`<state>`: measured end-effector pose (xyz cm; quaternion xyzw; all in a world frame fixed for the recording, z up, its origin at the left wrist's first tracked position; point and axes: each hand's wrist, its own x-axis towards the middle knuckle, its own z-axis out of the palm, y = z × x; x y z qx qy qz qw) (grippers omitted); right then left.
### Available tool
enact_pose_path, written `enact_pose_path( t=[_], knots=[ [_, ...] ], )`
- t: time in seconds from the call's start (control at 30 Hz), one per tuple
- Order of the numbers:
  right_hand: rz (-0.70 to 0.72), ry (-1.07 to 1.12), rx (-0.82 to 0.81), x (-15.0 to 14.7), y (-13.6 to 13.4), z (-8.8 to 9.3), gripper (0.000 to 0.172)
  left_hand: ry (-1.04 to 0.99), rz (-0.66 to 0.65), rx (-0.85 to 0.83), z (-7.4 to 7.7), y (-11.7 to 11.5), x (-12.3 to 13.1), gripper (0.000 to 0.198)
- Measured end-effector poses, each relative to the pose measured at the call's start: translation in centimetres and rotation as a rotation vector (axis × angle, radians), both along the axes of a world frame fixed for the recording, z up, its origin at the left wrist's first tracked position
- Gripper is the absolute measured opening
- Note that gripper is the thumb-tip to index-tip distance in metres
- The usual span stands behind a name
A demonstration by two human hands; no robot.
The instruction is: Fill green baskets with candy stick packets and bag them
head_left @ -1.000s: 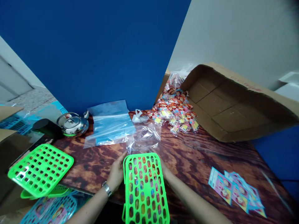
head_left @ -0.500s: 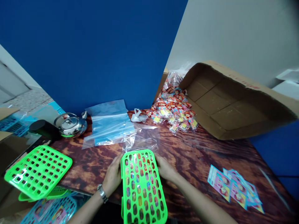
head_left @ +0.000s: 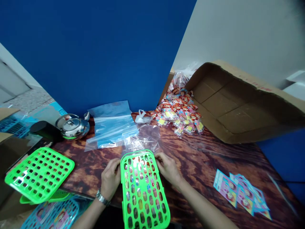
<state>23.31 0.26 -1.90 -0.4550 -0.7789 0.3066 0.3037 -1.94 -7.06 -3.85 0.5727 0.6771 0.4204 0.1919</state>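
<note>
A bright green plastic basket (head_left: 144, 190) with oval holes lies at the table's front edge, small colourful pieces showing through its holes. A clear plastic bag (head_left: 140, 140) extends past its far end, crumpled and shiny; how far it covers the basket I cannot tell. At the basket's far left side, my left hand (head_left: 111, 178), with a metal watch on the wrist, is closed, its fingers curled at the bag's edge. My right hand (head_left: 168, 168) pinches the bag beside the far right corner. The fingertips of both hands are partly hidden.
Flat clear bags (head_left: 111, 127) lie behind, near a steel kettle (head_left: 74, 127) and a black cylinder (head_left: 45, 131). Small wrapped doll-print packets (head_left: 178, 109) are heaped by an open cardboard box (head_left: 233, 105). Printed cards (head_left: 243, 192) lie right; another green basket piece (head_left: 39, 175) lies left.
Both hands have shifted from gripping the basket's sides to the bag by its far corners, their fingers drawing in. The basket has tilted slightly and moved a little left in view.
</note>
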Motion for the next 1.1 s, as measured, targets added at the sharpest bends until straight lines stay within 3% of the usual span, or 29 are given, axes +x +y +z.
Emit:
enact_pose_path(
  t=[0.1,0.2,0.4,0.67,0.83,1.1],
  knots=[
    [-0.082,0.083,-0.126,-0.5,0.4,0.4,0.022,-0.074,0.062,-0.026,-0.4,0.2,0.2,0.020],
    [-0.002,0.088,-0.217,-0.8,1.3,0.9,0.020,-0.134,0.071,-0.073,-0.2,0.6,-0.1,0.027],
    [0.088,0.159,-0.302,-0.7,2.8,0.8,0.018,-0.157,0.038,-0.158,1.8,1.4,-1.4,0.028],
    [-0.032,0.423,-0.641,-1.8,2.9,0.5,0.030,-0.438,-0.044,-0.239,3.8,2.7,-0.9,0.040],
    [-0.103,0.485,-0.709,-2.2,2.8,0.7,0.032,-0.642,-0.062,-0.315,4.3,2.8,-0.4,0.045],
    [-0.071,0.484,-0.709,-2.5,3.8,0.9,0.036,-0.842,-0.129,-0.441,3.3,4.1,-0.9,0.057]
  ],
)
